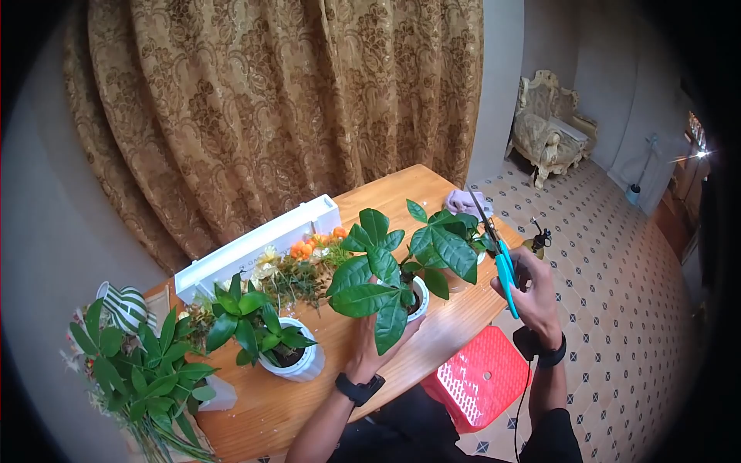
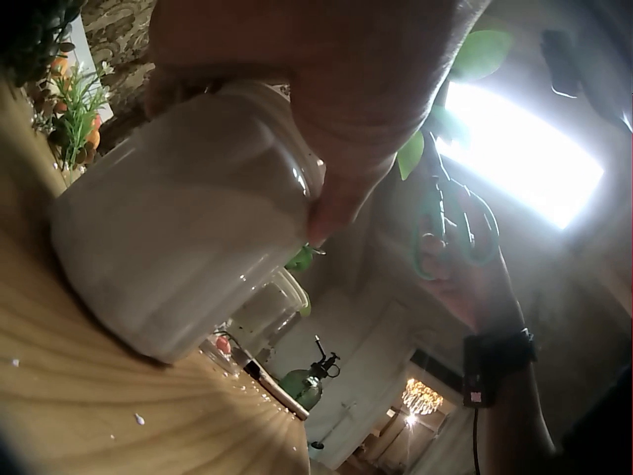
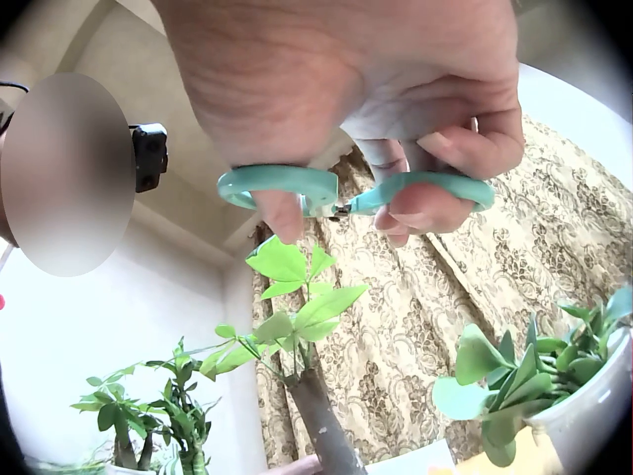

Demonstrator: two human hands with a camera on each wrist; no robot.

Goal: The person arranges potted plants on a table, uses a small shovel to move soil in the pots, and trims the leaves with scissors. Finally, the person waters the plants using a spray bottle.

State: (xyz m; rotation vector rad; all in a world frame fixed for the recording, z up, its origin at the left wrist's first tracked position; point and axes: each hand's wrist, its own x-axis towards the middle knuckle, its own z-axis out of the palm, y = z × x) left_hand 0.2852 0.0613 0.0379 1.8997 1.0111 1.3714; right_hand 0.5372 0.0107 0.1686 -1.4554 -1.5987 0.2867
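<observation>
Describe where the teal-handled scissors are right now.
In the head view, the scissors are in the right hand, held up to the right of the broad-leaved plant whose white pot the left hand holds.

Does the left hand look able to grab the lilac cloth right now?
Probably not: the left hand grips a white pot, and the plant's leaves stand between it and the cloth.

Left hand low, right hand higher, both curled
</observation>
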